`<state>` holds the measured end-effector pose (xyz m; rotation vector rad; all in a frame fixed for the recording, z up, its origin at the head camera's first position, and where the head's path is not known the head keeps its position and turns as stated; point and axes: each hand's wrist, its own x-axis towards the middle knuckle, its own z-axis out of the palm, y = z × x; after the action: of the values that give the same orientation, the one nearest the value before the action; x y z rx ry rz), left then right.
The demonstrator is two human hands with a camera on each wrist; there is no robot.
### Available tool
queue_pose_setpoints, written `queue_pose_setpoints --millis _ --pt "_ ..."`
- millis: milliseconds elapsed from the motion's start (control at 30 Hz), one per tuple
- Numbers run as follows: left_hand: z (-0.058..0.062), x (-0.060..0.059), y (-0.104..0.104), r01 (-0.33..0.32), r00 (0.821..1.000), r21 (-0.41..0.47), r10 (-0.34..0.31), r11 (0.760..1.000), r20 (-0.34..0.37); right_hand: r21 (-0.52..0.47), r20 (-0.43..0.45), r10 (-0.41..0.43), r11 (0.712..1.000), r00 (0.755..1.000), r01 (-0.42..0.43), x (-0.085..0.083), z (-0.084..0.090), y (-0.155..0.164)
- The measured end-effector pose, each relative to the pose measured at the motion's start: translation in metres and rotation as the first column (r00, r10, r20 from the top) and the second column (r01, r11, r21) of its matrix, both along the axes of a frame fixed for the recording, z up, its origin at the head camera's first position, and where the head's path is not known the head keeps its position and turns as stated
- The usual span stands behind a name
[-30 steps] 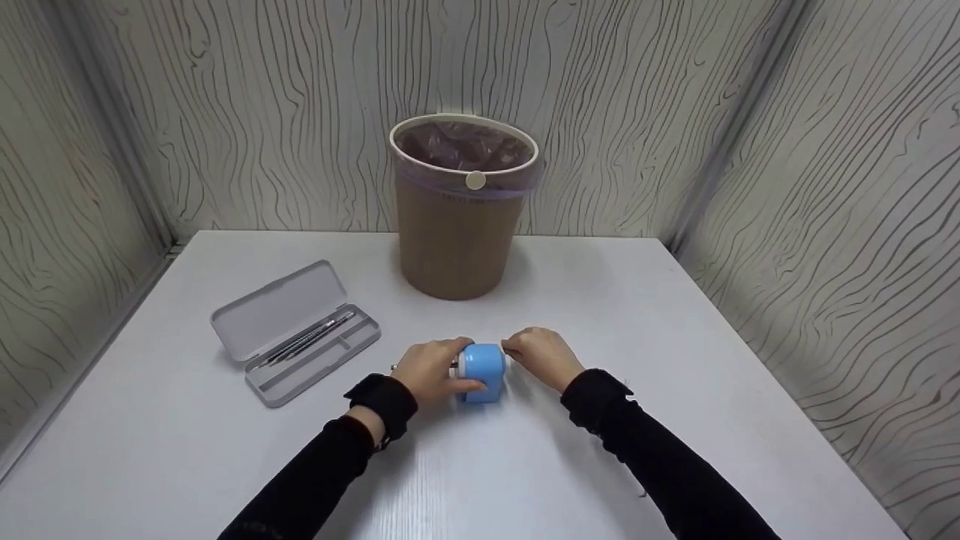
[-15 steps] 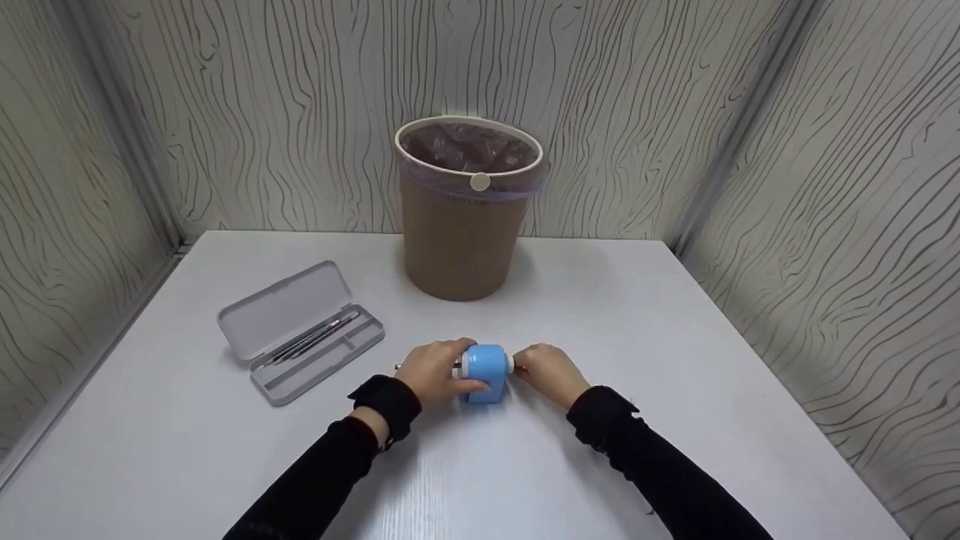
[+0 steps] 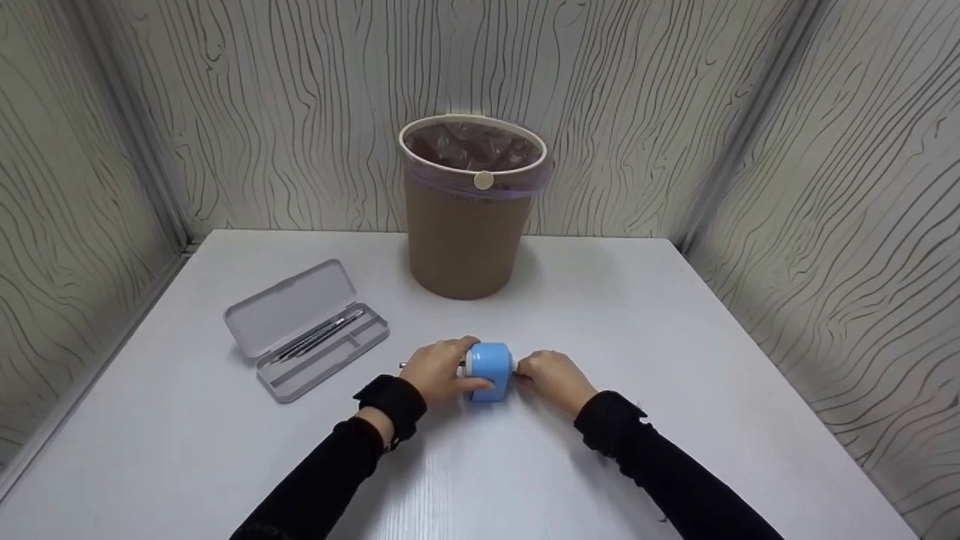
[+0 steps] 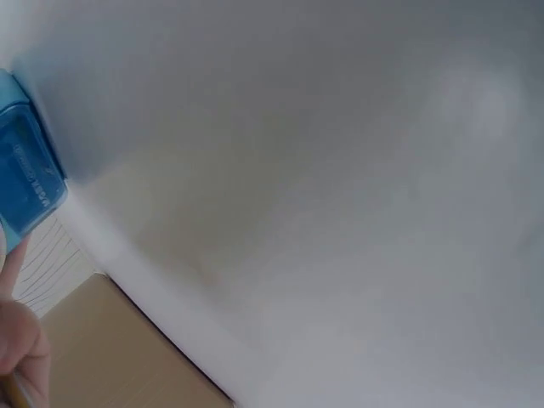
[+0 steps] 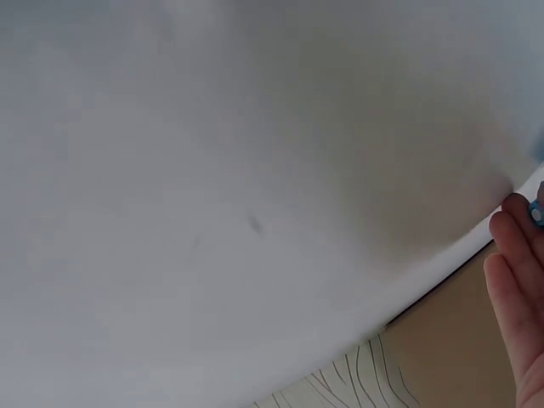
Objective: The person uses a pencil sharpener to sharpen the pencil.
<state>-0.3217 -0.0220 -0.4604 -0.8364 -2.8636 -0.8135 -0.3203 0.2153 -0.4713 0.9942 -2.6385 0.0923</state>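
Over toward the left edge of the worktop (image 3: 187,450), a grey pencil case (image 3: 307,330) is lying with its lid folded back flat, so the few dark pens or pencils (image 3: 321,334) inside are lying exposed and within easy reach. Moving rightward, near the front middle of the worktop, the left hand (image 3: 439,371) is wrapping its fingers and thumb around the left side of a small blue sharpener (image 3: 491,370), apparently bracing it against the surface so it is not sliding; a thin stick, probably a pencil, is poking out behind that hand, though it is too small to be sure. In the left wrist view the blue sharpener (image 4: 24,174) is showing at the frame edge with a fingertip just under it. On the sharpener's right side, the right hand (image 3: 553,379) is closing its fingertips on a small part there, seemingly a crank or knob; what exactly it is pinching is hidden. Behind both hands, at the middle of the far edge, a brown bin (image 3: 469,217) lined with a purplish bag is standing upright, open-topped and close enough to be taking waste.
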Motion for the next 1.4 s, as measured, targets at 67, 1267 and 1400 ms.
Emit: queue_pose_setpoints --millis 67,1267,1400 --pt "0.000 0.000 0.000 -0.005 1.000 -0.001 0.005 1.000 -0.001 0.011 -0.003 0.014 1.000 1.000 -0.014 0.002 0.000 0.001" --pt "0.002 0.004 0.004 -0.021 1.000 -0.085 0.018 0.996 -0.026 -0.059 0.042 0.140 0.989 0.989 -0.137 0.043 0.007 0.016" --pt "0.003 0.004 0.006 -0.017 0.999 -0.102 0.013 0.995 -0.038 -0.077 0.027 0.139 0.988 0.990 -0.136 0.048 0.012 0.019"
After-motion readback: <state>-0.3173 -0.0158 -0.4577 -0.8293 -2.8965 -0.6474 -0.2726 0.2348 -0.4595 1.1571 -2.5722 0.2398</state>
